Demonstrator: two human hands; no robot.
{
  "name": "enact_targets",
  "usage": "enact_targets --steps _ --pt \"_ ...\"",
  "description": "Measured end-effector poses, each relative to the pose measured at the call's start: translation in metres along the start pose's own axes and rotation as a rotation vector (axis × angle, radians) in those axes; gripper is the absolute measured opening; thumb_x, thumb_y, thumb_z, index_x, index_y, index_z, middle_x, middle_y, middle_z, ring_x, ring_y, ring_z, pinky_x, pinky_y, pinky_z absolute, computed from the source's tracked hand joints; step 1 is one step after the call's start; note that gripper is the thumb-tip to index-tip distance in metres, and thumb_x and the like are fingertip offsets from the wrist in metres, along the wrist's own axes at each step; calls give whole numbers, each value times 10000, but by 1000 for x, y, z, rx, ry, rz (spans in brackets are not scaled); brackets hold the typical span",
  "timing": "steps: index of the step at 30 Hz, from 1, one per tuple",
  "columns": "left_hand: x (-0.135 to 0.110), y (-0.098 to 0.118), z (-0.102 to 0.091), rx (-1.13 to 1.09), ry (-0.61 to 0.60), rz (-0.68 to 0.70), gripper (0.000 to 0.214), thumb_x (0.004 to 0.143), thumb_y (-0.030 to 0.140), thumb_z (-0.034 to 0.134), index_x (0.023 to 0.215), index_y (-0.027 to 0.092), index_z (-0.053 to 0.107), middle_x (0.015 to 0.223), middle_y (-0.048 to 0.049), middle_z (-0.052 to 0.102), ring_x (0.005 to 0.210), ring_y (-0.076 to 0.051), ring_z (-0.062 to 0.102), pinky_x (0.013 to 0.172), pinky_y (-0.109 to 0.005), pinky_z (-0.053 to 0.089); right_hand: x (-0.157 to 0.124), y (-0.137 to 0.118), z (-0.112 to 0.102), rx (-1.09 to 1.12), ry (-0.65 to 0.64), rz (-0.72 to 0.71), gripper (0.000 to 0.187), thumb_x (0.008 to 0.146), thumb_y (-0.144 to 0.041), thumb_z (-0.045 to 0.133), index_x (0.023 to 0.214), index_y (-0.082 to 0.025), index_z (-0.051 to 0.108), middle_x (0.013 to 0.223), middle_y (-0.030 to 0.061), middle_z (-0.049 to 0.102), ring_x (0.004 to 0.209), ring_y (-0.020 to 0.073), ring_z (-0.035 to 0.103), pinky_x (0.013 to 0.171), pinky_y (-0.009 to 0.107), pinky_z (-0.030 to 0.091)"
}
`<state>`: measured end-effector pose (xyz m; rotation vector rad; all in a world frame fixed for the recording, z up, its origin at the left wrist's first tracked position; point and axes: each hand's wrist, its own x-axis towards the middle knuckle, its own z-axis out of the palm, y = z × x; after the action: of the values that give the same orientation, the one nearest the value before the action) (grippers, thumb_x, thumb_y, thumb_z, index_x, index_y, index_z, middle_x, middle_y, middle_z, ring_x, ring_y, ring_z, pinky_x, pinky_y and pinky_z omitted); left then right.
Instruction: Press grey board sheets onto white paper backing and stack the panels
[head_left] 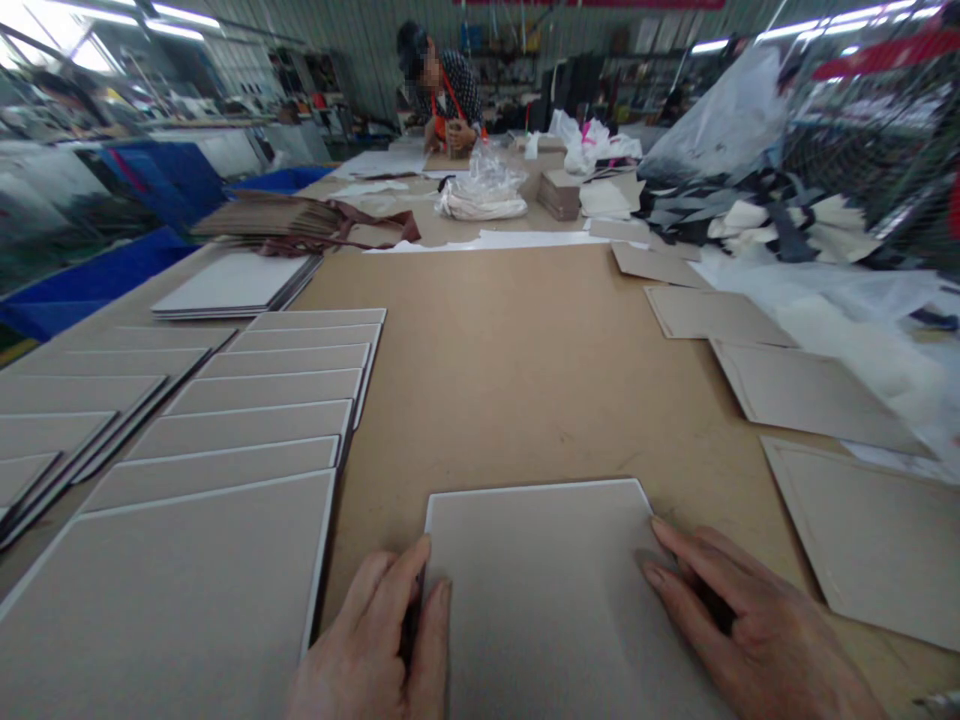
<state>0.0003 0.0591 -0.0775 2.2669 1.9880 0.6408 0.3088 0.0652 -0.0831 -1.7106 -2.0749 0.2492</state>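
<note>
A flat grey-beige panel with a thin white edge (pixel 540 590) lies in front of me on the tan work table, its near end cut off by the frame. My left hand (pixel 382 630) pinches its left edge, thumb on the top face and fingers along the side. On the opposite edge, my right hand (pixel 739 610) has its thumb on the face and its index finger along the rim. Fingertips under either edge are hidden. Left of my left hand, a row of overlapping similar panels (pixel 195 590) reaches away from me.
Loose grey-brown sheets (pixel 877 530) line the right side, beside clear plastic (pixel 862 310) and dark scraps. Farther left are a white-topped stack (pixel 232 280), brown sheets (pixel 262 215) and a blue bin (pixel 97 280). A co-worker (pixel 450 90) leans over the far end.
</note>
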Motion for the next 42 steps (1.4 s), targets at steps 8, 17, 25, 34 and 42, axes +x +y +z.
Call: enact_targets --steps 8,17,25,34,42 --pt "6 11 -3 50 67 33 380 905 214 457 1284 214 485 1016 -75 607 895 -226 629 768 -353 550 2 -13 7 -220 -45 -166 392 962 -232 409 1334 -293 516 964 51 581 690 171 644 565 276 566" --pt "-2 53 -11 270 -161 398 615 838 568 561 1297 160 583 1259 -243 616 1110 -416 605 866 -555 540 27 -59 2 -338 -226 -452 617 822 -51 538 1375 -316 474 991 72 555 835 273 607 611 402 584" --pt "-25 35 -10 222 -178 417 570 865 501 562 1333 177 560 1456 -235 441 1312 -388 459 990 -512 492 16 -6 -13 -367 -203 -193 634 854 31 326 1391 -260 497 1075 108 571 888 254 635 719 388 528" --pt "-34 31 -4 184 -160 350 580 891 515 527 1397 234 487 1525 -172 366 1391 -340 354 1073 -489 423 62 8 -10 13 -236 -64 414 930 -317 413 1231 -100 596 1152 164 641 1064 281 581 925 394 437" --pt "-36 28 -1 180 -131 352 596 874 489 563 1412 251 464 1543 -159 334 1399 -335 340 1085 -483 410 80 20 -8 185 -277 1 188 753 -325 578 886 -199 620 724 20 615 670 204 571 605 312 406"
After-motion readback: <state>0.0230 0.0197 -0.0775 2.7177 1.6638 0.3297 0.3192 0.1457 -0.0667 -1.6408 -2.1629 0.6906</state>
